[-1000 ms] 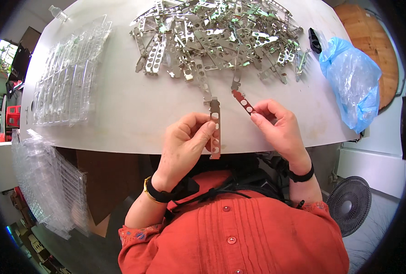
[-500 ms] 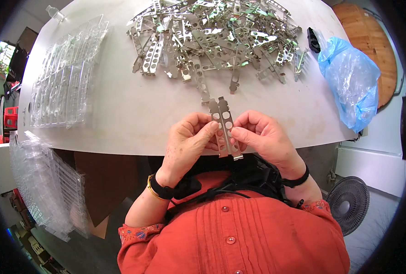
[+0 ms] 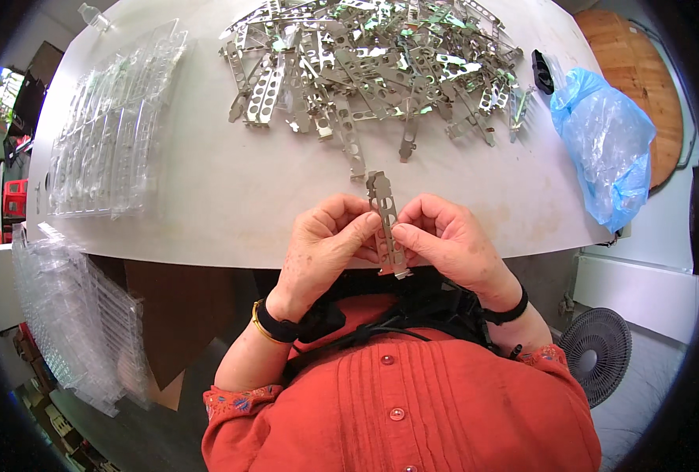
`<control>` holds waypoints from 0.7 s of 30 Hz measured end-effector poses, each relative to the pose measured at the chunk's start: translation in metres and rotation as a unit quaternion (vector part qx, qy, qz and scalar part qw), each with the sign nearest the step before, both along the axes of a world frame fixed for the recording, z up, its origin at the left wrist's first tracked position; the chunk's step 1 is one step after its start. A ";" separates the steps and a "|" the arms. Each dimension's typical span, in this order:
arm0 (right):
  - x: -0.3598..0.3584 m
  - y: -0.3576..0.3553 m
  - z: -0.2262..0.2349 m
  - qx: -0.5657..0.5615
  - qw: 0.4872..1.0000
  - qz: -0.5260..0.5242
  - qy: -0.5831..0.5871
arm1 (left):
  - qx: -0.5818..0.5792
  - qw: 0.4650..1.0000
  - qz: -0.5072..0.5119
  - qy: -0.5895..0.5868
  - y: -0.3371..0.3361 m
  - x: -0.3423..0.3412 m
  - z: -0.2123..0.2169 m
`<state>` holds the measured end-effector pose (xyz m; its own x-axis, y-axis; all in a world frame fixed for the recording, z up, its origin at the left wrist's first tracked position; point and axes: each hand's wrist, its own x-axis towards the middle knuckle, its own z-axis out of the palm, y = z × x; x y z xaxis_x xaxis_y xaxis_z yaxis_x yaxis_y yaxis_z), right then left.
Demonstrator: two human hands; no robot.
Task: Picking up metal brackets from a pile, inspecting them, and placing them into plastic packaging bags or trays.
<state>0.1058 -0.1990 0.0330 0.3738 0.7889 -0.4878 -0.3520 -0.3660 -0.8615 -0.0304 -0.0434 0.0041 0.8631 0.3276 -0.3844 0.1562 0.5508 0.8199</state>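
Now pressed together into one stack (image 3: 386,224), no longer two apart. Pinched tight by left hand (image 3: 326,244) and right hand (image 3: 452,240), just near side of the pile (image 3: 373,63), above table (image 3: 208,197) edge.

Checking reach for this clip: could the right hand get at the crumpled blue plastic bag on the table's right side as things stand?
Probably yes. The right hand would first have to let go of the perforated metal bracket strip it pinches with the left hand; bare white tabletop lies between it and the crumpled blue plastic bag.
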 end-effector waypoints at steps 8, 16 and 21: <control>-0.001 -0.001 0.000 0.001 1.000 0.004 -0.010 | -0.007 1.000 -0.002 -0.001 -0.001 -0.001 -0.004; -0.002 -0.002 0.003 0.014 1.000 -0.017 -0.012 | -0.010 1.000 -0.011 0.004 0.000 -0.001 -0.003; 0.004 -0.005 0.000 0.044 0.997 -0.032 -0.056 | -0.031 0.999 -0.010 0.009 0.000 0.002 0.000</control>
<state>0.1102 -0.2037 0.0328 0.4731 0.7997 -0.3697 -0.2724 -0.2663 -0.9246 -0.0285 -0.0432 0.0043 0.8625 0.2846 -0.4185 0.1822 0.5968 0.7814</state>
